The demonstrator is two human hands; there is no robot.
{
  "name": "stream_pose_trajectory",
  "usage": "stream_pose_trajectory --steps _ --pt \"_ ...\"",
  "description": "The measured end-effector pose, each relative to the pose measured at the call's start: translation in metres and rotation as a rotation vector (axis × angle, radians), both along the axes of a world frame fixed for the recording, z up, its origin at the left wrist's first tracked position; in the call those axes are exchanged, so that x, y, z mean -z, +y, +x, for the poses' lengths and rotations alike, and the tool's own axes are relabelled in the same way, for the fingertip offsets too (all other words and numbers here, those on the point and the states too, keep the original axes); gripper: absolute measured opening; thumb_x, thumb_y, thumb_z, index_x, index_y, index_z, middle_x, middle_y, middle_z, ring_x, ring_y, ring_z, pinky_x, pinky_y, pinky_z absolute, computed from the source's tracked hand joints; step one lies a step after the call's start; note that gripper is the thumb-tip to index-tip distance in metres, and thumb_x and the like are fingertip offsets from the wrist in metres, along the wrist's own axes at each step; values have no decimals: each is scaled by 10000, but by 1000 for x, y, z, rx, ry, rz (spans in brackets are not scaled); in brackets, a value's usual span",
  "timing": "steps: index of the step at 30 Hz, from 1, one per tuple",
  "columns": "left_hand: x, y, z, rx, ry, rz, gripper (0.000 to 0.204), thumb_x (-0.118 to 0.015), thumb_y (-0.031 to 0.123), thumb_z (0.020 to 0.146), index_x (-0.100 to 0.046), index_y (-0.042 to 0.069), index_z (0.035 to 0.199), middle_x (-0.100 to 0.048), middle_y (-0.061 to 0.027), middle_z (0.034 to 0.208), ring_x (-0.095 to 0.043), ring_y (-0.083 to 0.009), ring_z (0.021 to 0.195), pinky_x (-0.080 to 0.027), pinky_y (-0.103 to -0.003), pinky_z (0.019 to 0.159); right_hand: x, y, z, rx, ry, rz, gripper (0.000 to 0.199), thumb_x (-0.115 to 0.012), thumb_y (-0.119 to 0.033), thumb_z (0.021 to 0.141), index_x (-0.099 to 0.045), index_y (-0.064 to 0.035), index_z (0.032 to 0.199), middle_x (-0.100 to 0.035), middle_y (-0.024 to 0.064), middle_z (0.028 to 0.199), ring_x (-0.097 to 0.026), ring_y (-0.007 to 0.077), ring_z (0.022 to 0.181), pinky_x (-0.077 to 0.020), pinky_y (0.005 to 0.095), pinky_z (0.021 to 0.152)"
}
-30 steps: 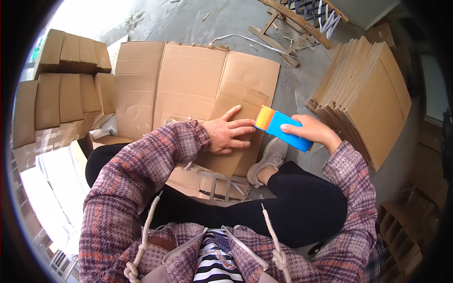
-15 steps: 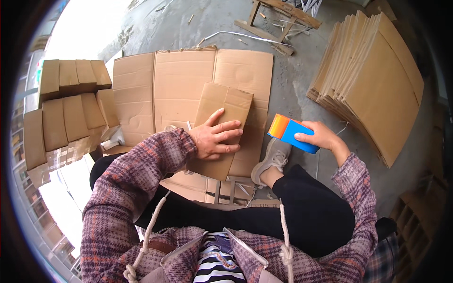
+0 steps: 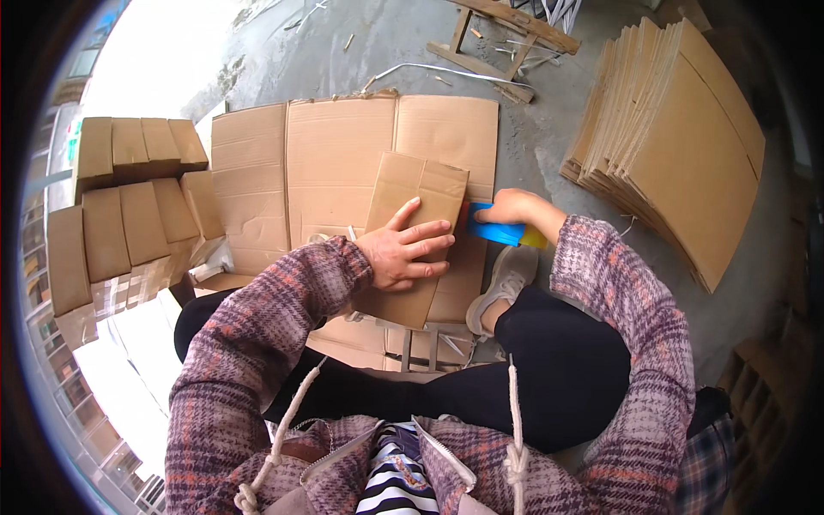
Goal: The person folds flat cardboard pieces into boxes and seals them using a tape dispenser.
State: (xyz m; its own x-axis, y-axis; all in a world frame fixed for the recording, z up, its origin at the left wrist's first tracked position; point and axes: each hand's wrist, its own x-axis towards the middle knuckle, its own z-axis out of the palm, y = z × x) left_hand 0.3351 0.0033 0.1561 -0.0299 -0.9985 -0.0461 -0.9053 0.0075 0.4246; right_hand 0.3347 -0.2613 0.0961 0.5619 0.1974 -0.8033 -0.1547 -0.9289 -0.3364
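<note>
A closed brown cardboard box (image 3: 421,184) lies on a large creased cardboard sheet (image 3: 335,163). My left hand (image 3: 407,249) rests on top of the box, fingers spread apart and lying flat. Beside the box's right side, my right hand (image 3: 513,210) is closed round a blue tape dispenser (image 3: 498,232). A yellow part of the dispenser shows under the wrist. Its front end is next to the box's right side; whether it touches cannot be made out, and any tape there is hidden.
At the left stand several brown boxes (image 3: 137,223) in two rows. A tall stack of flat cardboard (image 3: 687,163) leans at the right. A wooden stand (image 3: 506,47) is at the far side, near a white strap (image 3: 438,67) on the grey floor. My shoe (image 3: 508,279) is close by.
My right hand has moved left with the tape dispenser, from out over the floor to the box's right side, and turned it. My left hand stays on the box.
</note>
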Motion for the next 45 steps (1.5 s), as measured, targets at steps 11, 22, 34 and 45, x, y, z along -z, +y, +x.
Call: stream_pose_trajectory --steps 11,22,34,45 --pt "11 0 -20 -896 -188 -229 733 -592 433 807 -336 24 1359 -338 -203 1395 -303 -326 1320 -158 -560 1076 -48 -8 -2 638 -355 -80 659 -550 -493 778 -535 71 1117 -597 264 1075 -592 353 1010 -453 420 861" --pt "5 6 -23 -1449 573 -67 826 -724 481 721 -368 -9 1283 -560 -232 1143 -545 -365 1073 -435 -411 918 44 91 -21 1353 -694 -79 565 -490 -525 835 -445 35 897 -601 248 808 -584 425 789 -431 502 683" --pt "-85 6 -10 -1177 1335 -526 441 -526 424 913 -565 65 1165 -573 -55 1090 -519 -136 990 -430 -291 827 -156 66 -105 761 -845 544 389 -610 -399 844 -561 -26 945 -554 18 813 -507 100 731 -429 267 681" --pt "-93 72 -68 -1023 1508 -615 186 -606 231 899 -629 47 908 -594 41 783 -527 -32 717 -436 -191 628 -208 116 -144 445 -477 583 463 -666 -419 790 -561 0 956 -632 79 792 -594 125 723 -484 284 654"
